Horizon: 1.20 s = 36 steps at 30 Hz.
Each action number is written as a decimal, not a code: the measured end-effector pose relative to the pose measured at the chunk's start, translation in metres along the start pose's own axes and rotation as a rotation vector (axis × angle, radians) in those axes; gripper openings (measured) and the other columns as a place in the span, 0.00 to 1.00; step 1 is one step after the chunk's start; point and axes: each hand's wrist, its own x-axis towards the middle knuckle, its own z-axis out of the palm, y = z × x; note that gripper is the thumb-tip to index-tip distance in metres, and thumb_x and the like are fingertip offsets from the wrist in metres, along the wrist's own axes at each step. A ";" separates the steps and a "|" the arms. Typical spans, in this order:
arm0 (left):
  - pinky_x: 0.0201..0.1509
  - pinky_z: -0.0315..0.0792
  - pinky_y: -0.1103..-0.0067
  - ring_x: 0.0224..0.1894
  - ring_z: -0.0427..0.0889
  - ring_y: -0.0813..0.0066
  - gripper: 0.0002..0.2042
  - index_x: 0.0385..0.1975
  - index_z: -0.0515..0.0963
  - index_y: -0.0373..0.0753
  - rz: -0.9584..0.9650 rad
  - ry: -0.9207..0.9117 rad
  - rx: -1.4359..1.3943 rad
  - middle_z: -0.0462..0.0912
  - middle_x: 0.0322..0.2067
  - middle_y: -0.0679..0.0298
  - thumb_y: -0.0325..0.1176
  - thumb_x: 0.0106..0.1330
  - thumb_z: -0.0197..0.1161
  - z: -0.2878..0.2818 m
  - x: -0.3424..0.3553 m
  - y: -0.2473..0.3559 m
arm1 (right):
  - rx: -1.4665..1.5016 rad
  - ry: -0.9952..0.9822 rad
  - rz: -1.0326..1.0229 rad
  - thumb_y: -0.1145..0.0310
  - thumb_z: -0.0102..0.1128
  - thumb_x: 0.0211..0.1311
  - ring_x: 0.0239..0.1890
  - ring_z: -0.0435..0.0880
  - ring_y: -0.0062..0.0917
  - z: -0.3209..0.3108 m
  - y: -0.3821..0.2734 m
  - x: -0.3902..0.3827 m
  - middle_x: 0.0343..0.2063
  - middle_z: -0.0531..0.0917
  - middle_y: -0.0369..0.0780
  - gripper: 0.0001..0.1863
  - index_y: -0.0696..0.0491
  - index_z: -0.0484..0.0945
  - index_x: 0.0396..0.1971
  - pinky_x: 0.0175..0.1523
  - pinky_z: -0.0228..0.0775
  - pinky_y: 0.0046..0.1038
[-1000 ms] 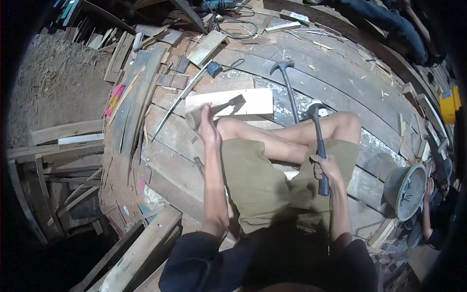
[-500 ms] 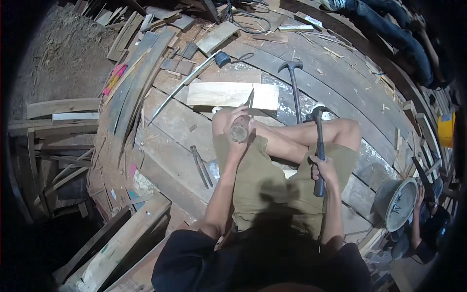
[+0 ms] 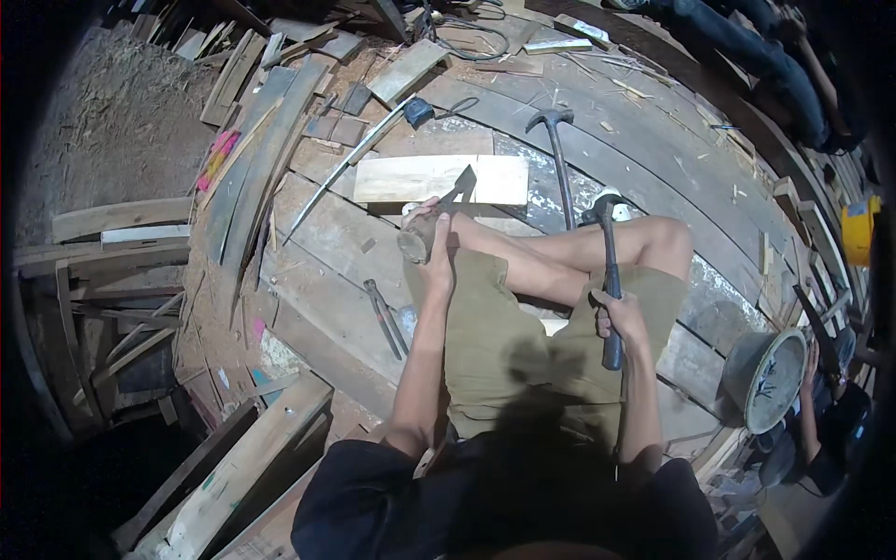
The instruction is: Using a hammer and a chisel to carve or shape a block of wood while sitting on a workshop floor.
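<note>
My left hand [image 3: 437, 266] is wrapped round the thick wooden handle of a chisel [image 3: 416, 245]. The chisel's flat metal blade points away from me and overlaps a pale wooden block [image 3: 397, 177] lying beyond my crossed legs; whether it touches the wood I cannot tell. On the right, over my thigh, my right hand [image 3: 621, 319] grips a hammer [image 3: 611, 263] by its dark handle, with the head up and away from me. A second hammer, a claw hammer [image 3: 558, 159], lies on the boards right of the block. Pincers [image 3: 384, 319] rest left of my leg.
A blue tape measure [image 3: 418, 112] sits beyond the block beside a long thin strip [image 3: 350, 163]. A bucket [image 3: 726, 373] with nails stands at right, near another person's arm [image 3: 808, 420]. Another person's legs [image 3: 747, 56] show at far right. Planks [image 3: 252, 457] edge a dark gap at left.
My left hand has turned the chisel: its handle end has swung left and the blade's broad side now shows. The right hand with the hammer stays nearly in place.
</note>
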 end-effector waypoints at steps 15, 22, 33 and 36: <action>0.48 0.71 0.79 0.45 0.76 0.73 0.12 0.41 0.71 0.38 0.112 -0.024 0.195 0.78 0.43 0.60 0.33 0.62 0.63 -0.003 -0.003 0.009 | -0.051 -0.046 0.019 0.67 0.60 0.60 0.08 0.65 0.18 -0.001 0.002 0.003 0.10 0.67 0.32 0.12 0.53 0.69 0.21 0.12 0.55 0.22; 0.55 0.68 0.77 0.49 0.75 0.71 0.12 0.41 0.72 0.35 0.244 -0.055 0.170 0.78 0.44 0.59 0.24 0.59 0.64 0.000 -0.003 0.029 | -0.071 -0.068 0.020 0.68 0.61 0.58 0.08 0.64 0.16 0.001 -0.001 0.002 0.10 0.66 0.32 0.13 0.54 0.69 0.20 0.12 0.55 0.21; 0.56 0.68 0.76 0.49 0.76 0.69 0.11 0.39 0.73 0.33 0.193 -0.101 0.134 0.78 0.43 0.56 0.22 0.58 0.63 -0.002 -0.003 0.028 | -0.095 -0.033 0.021 0.67 0.59 0.61 0.09 0.63 0.14 0.008 -0.005 -0.004 0.10 0.65 0.30 0.13 0.52 0.67 0.20 0.12 0.53 0.19; 0.56 0.68 0.76 0.49 0.76 0.70 0.11 0.40 0.73 0.33 0.188 -0.144 0.082 0.78 0.42 0.57 0.22 0.58 0.63 -0.002 -0.001 0.021 | -0.114 -0.066 0.025 0.67 0.59 0.62 0.09 0.62 0.13 0.009 -0.007 -0.007 0.11 0.64 0.29 0.11 0.53 0.68 0.23 0.12 0.53 0.19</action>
